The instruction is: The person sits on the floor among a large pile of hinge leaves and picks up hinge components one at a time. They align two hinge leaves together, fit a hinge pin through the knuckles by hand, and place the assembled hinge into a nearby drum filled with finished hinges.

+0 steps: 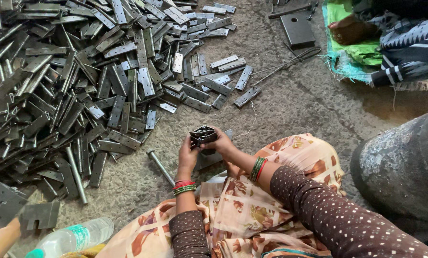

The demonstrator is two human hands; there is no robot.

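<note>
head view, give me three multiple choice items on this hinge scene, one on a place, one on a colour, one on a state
1. Where does the big pile of metal hinges lie?
A. on the floor, up and to the left of the hands
B. in a basket
C. on a bench

2. What colour is the cap of the plastic bottle?
A. red
B. green
C. black

3. How is the small dark metal piece held?
A. it lies loose on the floor
B. in the left hand alone
C. between both hands

Answers:
1 A, the hinges spread across the bare floor there.
2 B, the cap end at the bottom edge is green.
3 C, left hand and right hand both grip it above the lap.
</note>
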